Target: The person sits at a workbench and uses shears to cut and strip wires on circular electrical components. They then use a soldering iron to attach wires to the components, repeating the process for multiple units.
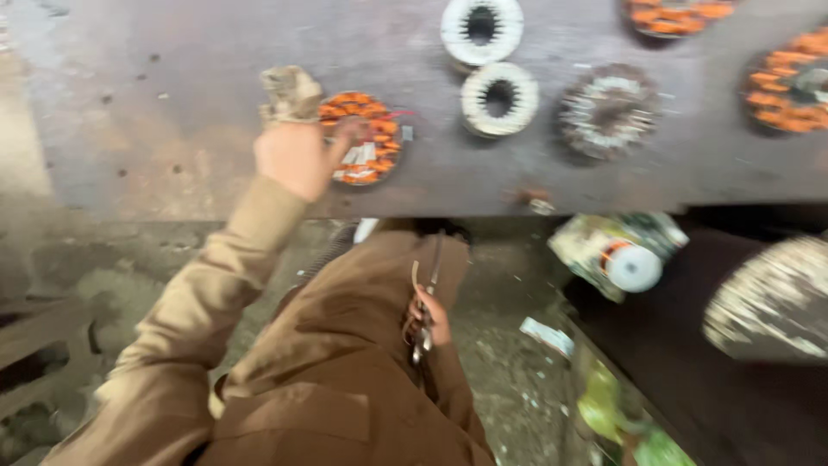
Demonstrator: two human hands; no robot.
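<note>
The picture is motion-blurred. My left hand (297, 155), in a brown sleeve, reaches onto a dark metal worktable (172, 103) and rests its fingers on a round stator wound with orange copper coils (366, 138). A crumpled grey rag (289, 91) lies just above that hand. My right hand (431, 315) is low against my brown coat and grips a pair of pliers or snips (423, 302), metal jaws pointing down.
Two white ring-shaped stator cores (481, 30) (500, 99) and a grey wound one (608, 112) lie on the table. More orange-wound stators (789, 82) (677, 13) sit at the top right. Below the table edge are a tape roll (634, 267), a dirty floor and litter.
</note>
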